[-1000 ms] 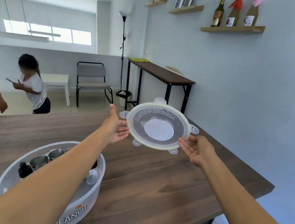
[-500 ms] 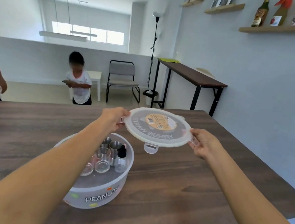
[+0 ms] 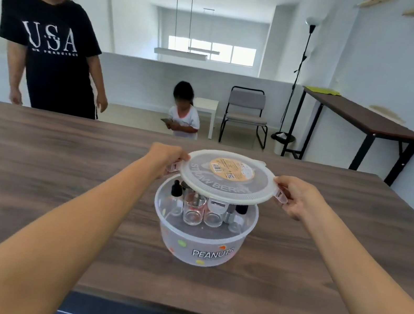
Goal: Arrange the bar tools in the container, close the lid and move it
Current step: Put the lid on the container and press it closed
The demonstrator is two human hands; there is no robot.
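Translucent white plastic fills the middle of our view: the lid [image 3: 227,178], label side up with "STRAW BERRY" readable across it, now hangs directly above the round container [image 3: 201,235] marked "PEANUTS". Half a second ago we had it out past the container's far right side; a second ago it was flipped, underside towards us. Now it sits level, just over the rim, not yet seated, with a gap showing along the near edge.

Our left hand [image 3: 165,159] is clamped on the lid's left edge at a latch tab, fingers curled under. Our right hand [image 3: 294,197] grips the right edge the same way, thumb on top and fingers around another tab. Both are holding the lid firmly.

Inside the container we see the bar tools standing upright: clear shot glasses [image 3: 203,211] at the near middle, a black-capped dropper bottle [image 3: 175,195] on the left, another dark-capped bottle [image 3: 239,216] on the right. What stands behind them is hidden by the lid.

The container rests on the dark wood worktop [image 3: 32,167], and it has come to the centre of our view, where before it sat lower left. Beyond the worktop, a person in a black USA shirt [image 3: 51,46] is now fully in view on the left, and a child [image 3: 183,114] stands further back.
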